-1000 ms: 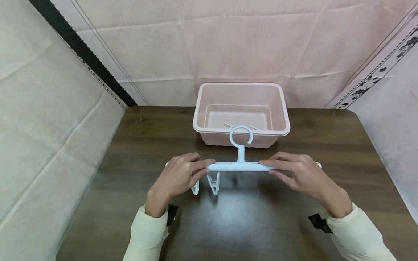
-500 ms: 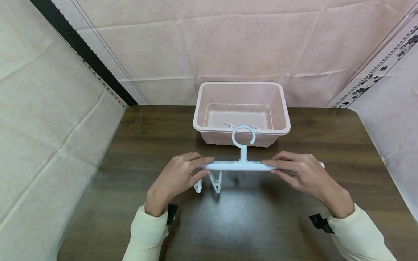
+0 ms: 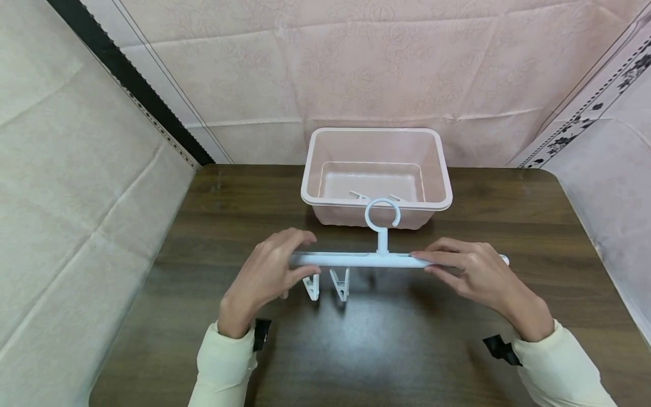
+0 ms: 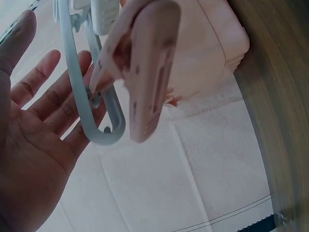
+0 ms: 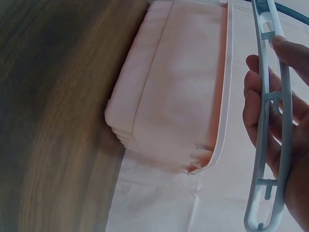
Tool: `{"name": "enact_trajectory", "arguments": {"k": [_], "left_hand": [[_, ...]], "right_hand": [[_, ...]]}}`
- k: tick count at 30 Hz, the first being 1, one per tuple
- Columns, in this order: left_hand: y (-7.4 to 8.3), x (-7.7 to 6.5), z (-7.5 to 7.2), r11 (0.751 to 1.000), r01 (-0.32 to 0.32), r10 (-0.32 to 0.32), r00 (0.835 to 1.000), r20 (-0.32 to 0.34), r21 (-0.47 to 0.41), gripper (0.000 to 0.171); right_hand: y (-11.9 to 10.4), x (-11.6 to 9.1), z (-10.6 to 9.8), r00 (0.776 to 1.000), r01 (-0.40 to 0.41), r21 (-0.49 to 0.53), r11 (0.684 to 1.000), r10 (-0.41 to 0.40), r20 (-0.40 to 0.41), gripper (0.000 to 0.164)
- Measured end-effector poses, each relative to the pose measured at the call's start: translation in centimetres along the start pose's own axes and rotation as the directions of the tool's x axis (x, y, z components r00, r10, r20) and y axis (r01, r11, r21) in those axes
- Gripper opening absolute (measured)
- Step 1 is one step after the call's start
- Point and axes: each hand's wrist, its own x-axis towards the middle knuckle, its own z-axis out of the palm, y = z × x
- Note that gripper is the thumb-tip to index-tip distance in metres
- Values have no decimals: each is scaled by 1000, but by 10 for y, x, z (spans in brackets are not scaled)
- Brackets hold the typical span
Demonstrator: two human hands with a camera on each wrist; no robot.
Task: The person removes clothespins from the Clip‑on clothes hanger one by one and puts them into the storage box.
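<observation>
A pale blue plastic clip hanger (image 3: 351, 260) is held level above the table, its hook pointing up. My right hand (image 3: 470, 268) pinches the right part of its bar between thumb and fingers. Around the left end, my left hand (image 3: 264, 271) is spread, thumb and fingers apart with the bar between them. Two white clips (image 3: 341, 285) hang under the bar's left half. In the left wrist view, a pink clip (image 4: 153, 67) hangs near the frame's rounded end, with a white clip (image 4: 105, 17) beyond it. Bare crossbars of the hanger (image 5: 260, 145) show in the right wrist view.
A pink plastic basin (image 3: 335, 217) stands behind the hanger at the table's back edge. Small light-coloured clip tips (image 3: 359, 195) show inside it. The dark wooden table (image 3: 366, 350) is bordered by pale cloth walls (image 3: 376, 68) at the back and sides.
The left hand has loosened from the bar, its thumb and fingers spreading and moving left, uncovering more of the left end. The hanger has shifted slightly right, with the right hand still gripping it.
</observation>
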Motion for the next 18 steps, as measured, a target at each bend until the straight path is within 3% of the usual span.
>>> {"name": "enact_trajectory", "arguments": {"k": [18], "left_hand": [[-18, -27, -10, 992, 127, -127, 989, -73, -10, 66]], "right_hand": [[5, -5, -4, 997, 4, -14, 1000, -5, -80, 34]]}}
